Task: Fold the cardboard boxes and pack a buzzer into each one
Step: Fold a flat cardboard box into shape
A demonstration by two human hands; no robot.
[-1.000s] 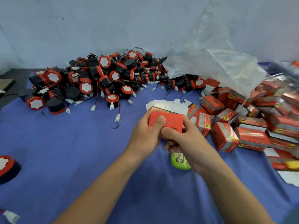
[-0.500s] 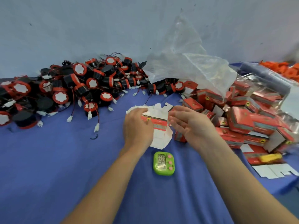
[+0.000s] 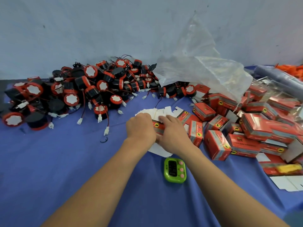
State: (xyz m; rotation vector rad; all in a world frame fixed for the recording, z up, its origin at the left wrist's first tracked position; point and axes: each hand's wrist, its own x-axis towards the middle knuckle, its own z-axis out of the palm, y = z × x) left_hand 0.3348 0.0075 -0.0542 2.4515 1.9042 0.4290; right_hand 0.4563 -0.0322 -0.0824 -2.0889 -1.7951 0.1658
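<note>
A flat box [image 3: 158,127] atop the fanned stack [image 3: 164,112] is pressed by the straight fingers of the right hand [image 3: 173,133]; the grip of the left hand [image 3: 141,128] cannot be told. Many boxes [image 3: 218,145] are folded at the right, and a buzzer heap [image 3: 91,89] awaits packing.

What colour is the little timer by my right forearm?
The timer is bright green with pink buttons, clearest in the head view.

Blue cloth [image 3: 49,169] covering the table, viewed from above. 1 green digital timer [image 3: 175,170], with a dark display and 3 pink buttons, lies flat on the cloth. A crumpled clear plastic bag [image 3: 205,71] rises against the pale grey wall [image 3: 98,30]. Far right: a clear plastic roll [image 3: 278,76]; blurred orange items [image 3: 293,69] behind it; 1 yellow object [image 3: 288,167], too blurred to identify.
</note>
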